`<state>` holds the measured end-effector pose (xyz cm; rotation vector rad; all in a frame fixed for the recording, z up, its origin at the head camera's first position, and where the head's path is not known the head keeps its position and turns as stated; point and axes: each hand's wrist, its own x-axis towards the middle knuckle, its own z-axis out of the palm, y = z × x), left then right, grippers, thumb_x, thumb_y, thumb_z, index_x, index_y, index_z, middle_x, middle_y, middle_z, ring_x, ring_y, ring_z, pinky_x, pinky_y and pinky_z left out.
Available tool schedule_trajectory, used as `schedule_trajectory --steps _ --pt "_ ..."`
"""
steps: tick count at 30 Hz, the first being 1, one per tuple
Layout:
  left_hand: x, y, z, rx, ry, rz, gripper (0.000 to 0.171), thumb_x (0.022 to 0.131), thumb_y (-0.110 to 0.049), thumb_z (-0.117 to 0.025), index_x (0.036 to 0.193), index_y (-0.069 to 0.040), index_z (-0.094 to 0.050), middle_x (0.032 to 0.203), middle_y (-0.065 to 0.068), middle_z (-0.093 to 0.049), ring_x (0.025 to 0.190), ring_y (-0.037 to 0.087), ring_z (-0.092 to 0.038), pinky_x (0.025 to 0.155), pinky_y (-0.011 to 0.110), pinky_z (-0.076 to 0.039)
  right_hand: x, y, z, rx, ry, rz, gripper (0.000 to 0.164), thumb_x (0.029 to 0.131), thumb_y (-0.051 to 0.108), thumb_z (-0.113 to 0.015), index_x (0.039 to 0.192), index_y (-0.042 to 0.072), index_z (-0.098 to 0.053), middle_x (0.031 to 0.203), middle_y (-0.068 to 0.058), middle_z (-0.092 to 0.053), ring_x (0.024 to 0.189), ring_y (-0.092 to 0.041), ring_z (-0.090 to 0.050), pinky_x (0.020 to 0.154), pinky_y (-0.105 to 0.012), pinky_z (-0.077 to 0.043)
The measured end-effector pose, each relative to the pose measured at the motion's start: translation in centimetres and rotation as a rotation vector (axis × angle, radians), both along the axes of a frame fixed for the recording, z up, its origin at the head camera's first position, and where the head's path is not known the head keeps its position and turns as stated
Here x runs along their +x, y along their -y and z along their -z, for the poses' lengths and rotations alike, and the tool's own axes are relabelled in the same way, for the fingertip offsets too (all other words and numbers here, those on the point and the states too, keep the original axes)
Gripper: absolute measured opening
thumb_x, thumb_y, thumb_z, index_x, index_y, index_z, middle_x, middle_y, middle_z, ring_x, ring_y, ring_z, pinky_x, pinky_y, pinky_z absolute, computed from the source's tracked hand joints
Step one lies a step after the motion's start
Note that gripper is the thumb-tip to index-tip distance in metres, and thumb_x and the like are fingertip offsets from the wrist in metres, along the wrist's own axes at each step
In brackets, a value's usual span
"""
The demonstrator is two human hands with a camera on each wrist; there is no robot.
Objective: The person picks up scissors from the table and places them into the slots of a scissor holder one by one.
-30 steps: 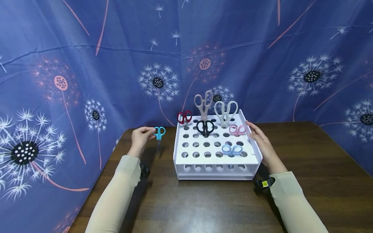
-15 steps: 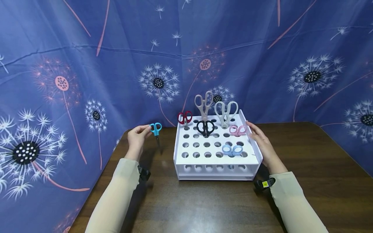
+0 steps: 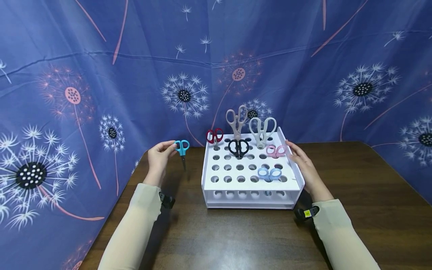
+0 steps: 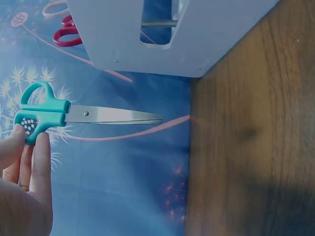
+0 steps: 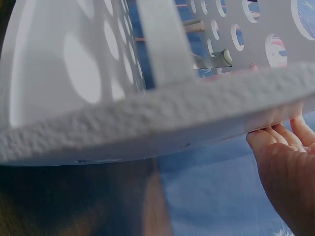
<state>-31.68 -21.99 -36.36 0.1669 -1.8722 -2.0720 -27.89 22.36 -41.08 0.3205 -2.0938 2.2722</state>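
My left hand (image 3: 158,161) pinches a pair of turquoise scissors (image 3: 182,148) by one handle loop, left of the white rack (image 3: 249,206). The blades point down over the table, the handles up. In the left wrist view the scissors (image 4: 47,110) look closed, with thumb and fingertips on the lower loop. My right hand (image 3: 306,172) rests against the rack's right side wall, fingers fairly straight. In the right wrist view, that hand's (image 5: 285,167) fingertips touch the outside of the wall.
Several scissors stand in the rack's holes: red (image 3: 215,141), beige (image 3: 237,131), white (image 3: 260,138), black (image 3: 238,150), pink (image 3: 275,152) and light blue (image 3: 269,174). Other holes hold nothing. A brown wooden table (image 3: 253,240) lies beneath; a blue patterned cloth (image 3: 135,75) hangs behind.
My left hand has moved slightly left and up with the turquoise scissors, then its loops came a little right again. The right hand and the rack have stayed put.
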Motion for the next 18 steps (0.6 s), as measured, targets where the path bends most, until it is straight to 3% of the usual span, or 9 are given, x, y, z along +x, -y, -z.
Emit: schedule_trajectory --steps 6,18 --pt "0.4 -0.2 -0.6 0.059 -0.001 0.006 0.028 0.085 -0.001 -0.071 0.11 0.01 -0.067 0.082 -0.002 -0.069 0.077 0.009 -0.069 0.082 0.031 -0.056 0.1 0.0 0.1 0.005 0.008 0.004 0.053 0.103 0.024 -0.042 0.153 0.018 -0.029 0.162 -0.016 -0.012 0.121 -0.001 -0.042 0.088 -0.01 -0.046" --pt "1.0 -0.8 -1.8 0.076 -0.052 0.019 0.025 0.085 0.001 -0.07 0.108 0.01 -0.067 0.088 0.0 -0.071 0.08 0.011 -0.07 0.078 0.026 -0.056 0.1 0.0 -0.1 0.022 0.009 0.007 0.052 0.103 0.025 -0.043 0.153 0.019 -0.029 0.163 -0.012 -0.012 0.128 -0.005 -0.036 0.09 -0.009 -0.043"
